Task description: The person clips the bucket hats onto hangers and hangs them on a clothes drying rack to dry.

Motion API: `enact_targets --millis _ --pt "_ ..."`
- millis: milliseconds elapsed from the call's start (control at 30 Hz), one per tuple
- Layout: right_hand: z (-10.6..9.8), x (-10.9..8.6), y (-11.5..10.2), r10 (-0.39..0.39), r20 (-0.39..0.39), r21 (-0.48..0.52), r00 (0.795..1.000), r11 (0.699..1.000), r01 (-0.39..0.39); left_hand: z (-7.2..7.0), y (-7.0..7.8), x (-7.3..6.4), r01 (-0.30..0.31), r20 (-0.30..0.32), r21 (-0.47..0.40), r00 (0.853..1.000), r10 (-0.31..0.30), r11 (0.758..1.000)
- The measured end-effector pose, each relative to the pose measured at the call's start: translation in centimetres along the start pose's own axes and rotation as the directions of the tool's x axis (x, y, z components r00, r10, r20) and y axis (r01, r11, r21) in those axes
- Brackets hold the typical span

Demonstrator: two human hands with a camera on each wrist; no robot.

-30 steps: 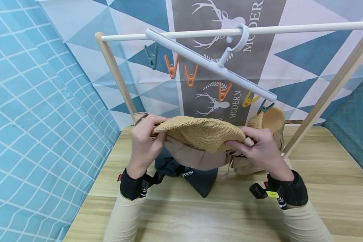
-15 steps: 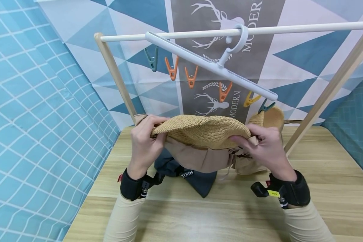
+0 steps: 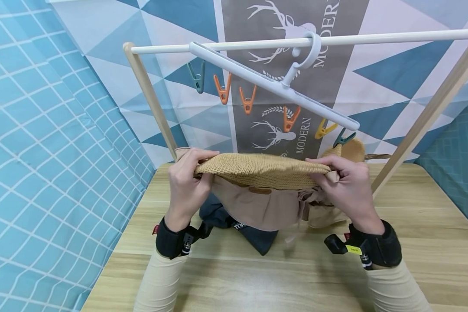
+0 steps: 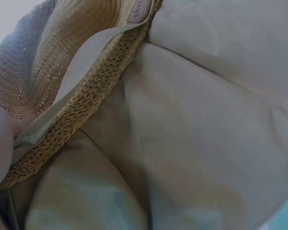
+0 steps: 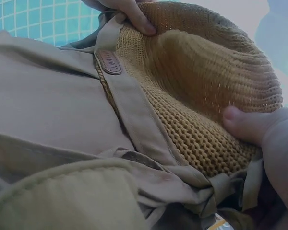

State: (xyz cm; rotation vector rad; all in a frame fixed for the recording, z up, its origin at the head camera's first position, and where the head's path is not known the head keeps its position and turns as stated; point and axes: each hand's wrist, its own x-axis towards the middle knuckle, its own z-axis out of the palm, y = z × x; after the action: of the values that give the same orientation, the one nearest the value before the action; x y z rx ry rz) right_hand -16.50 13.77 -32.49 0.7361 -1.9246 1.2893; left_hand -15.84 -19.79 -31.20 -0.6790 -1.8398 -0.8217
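Note:
Between my two hands, above the table, is a sun hat (image 3: 257,171) with a tan knitted crown and a beige cloth brim (image 3: 253,208) hanging below it. My left hand (image 3: 189,186) pinches the crown's left end, thumb on the near side. At the right end, my right hand (image 3: 345,184) grips the crown close to the tied cloth band. Inward denting of the crown (image 5: 201,72) and a small brown label (image 5: 109,62) on the band show in the right wrist view. Cloth brim (image 4: 206,124) fills most of the left wrist view.
A pale blue hanger (image 3: 273,86) with several coloured clothes pegs hangs tilted from a white rail (image 3: 249,44). Its right-end teal peg (image 3: 344,138) meets another tan knitted hat (image 3: 352,149). Dark folded cloth (image 3: 257,238) lies on the wooden table (image 3: 242,281) beneath the held hat.
My right hand has shifted slightly right, drawing the hat's crown out flatter and straighter. The brim hangs a little lower, while my left hand stays nearly in place.

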Motion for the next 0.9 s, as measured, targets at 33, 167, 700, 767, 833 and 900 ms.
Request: enact_targets --millis 33,167,700,767,833,900 --pt "0.0 0.0 -0.1 0.022 -0.010 -0.001 1.000 1.000 -0.022 0.0 0.0 0.0 0.003 -0.002 0.002 1.000 -0.003 1.000" --pt "-0.1 0.1 -0.4 0.092 -0.046 -0.014 0.995 0.996 -0.093 0.2 0.2 -0.1 0.016 -0.015 0.006 1.000 -0.015 1.000" --pt "1.0 -0.2 -0.1 0.117 0.022 -0.041 0.993 0.992 -0.116 0.7 0.0 0.0 -0.047 0.057 0.060 0.997 0.044 0.997" --pt "1.1 -0.2 -0.1 0.113 0.023 -0.047 0.993 0.993 -0.112 0.6 0.1 0.0 -0.050 0.059 0.072 0.997 0.046 0.996" --pt "1.1 -0.2 -0.1 0.108 0.028 -0.050 0.994 0.993 -0.107 0.6 0.2 0.0 -0.051 0.058 0.083 0.997 0.046 0.995" --pt "1.2 -0.1 -0.1 0.108 0.041 -0.054 0.993 0.993 -0.105 0.6 0.2 0.0 -0.047 0.053 0.099 0.998 0.042 0.994"
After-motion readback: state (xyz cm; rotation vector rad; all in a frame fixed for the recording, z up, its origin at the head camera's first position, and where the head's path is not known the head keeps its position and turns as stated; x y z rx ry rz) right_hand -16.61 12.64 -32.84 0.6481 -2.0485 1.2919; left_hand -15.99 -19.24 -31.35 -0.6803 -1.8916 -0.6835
